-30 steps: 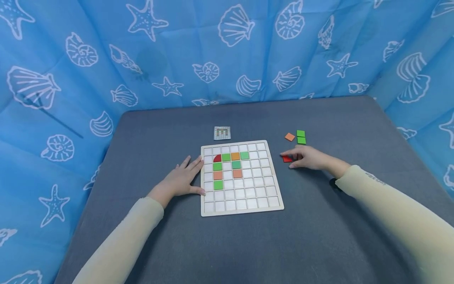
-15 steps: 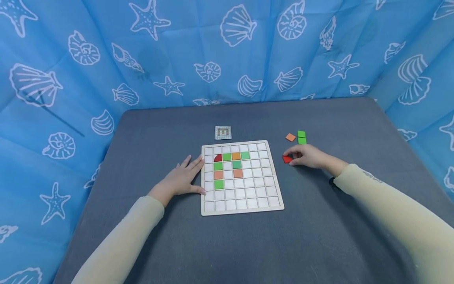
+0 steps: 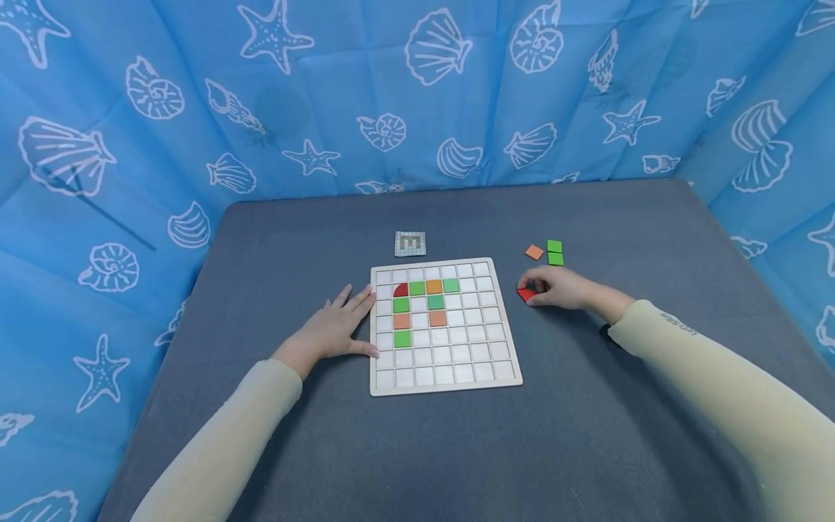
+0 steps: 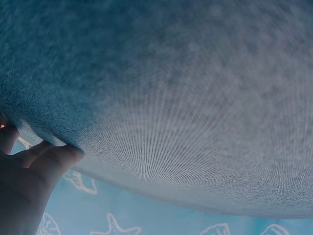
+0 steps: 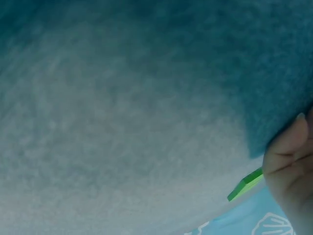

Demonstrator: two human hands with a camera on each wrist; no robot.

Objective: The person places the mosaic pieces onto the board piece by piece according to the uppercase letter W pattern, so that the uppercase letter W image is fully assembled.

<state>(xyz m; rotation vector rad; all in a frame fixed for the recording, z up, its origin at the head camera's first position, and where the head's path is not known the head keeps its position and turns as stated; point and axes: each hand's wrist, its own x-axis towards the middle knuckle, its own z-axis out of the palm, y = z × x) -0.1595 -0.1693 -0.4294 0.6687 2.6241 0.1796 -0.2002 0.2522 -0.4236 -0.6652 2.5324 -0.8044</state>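
Note:
A red tile (image 3: 525,295) is pinched between the thumb and fingers of my right hand (image 3: 557,288), just off the right edge of a white gridded board (image 3: 446,390). My left hand (image 3: 331,331) lies with fingers spread, its fingertips and thumb touching the board's left edge. Set in the board's cells are a dark red quarter-round piece (image 3: 401,290) and several square tiles in green, orange and salmon, such as a green tile (image 3: 402,338). In the right wrist view the red tile is hidden; a green tile (image 5: 245,184) shows beyond the hand.
Beyond my right hand lie an orange tile (image 3: 534,251) and two green tiles (image 3: 554,252). A small card with a grid pattern (image 3: 410,244) lies behind the board. A blue shell-print curtain (image 3: 339,94) hangs along the far edge of the grey table (image 3: 417,457).
My right thumb and fingers have closed on the red tile, which is now tilted and turned. The hand has shifted slightly left over the last half second. My left hand stays put.

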